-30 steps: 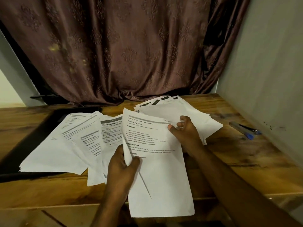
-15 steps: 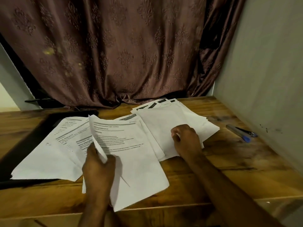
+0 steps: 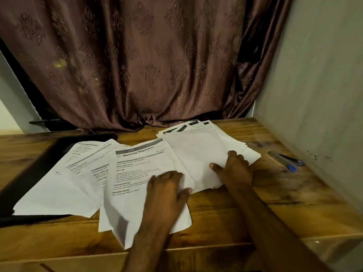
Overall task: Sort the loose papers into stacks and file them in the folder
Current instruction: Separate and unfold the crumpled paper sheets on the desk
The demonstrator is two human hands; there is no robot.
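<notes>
Papers: loose sheets fanned across the middle of the wooden table (image 3: 255, 203), printed pages to the left, mostly blank-faced ones to the right.
Top sheet: "Washing Vegetables" page (image 3: 137, 169) lies face up, its long axis running from the table's front edge back toward the curtain, tilted slightly; its near corner overhangs the front edge.
Left hand (image 3: 167, 191): rests palm down on that page's right margin, fingers curled at its edge and the thumb beside it (whether it pinches the sheet or only presses it, I cannot tell).
Right pile (image 3: 198, 154): blank-topped stack toward the back right corner, fanned unevenly, overlapping the printed page's right edge.
Right hand (image 3: 233, 169): lies on the near part of this pile, fingers bent down onto the paper, thumb out to the left; pressing rather than gripping, as far as I can see.
Left spread (image 3: 64, 179): printed sheets lying over a dark folder (image 3: 39, 165) near the left edge.
Key relation: each hand sits on its own pile, so the left is nearer the printed page.
Pen (image 3: 286, 161): well apart, by the right edge.
</notes>
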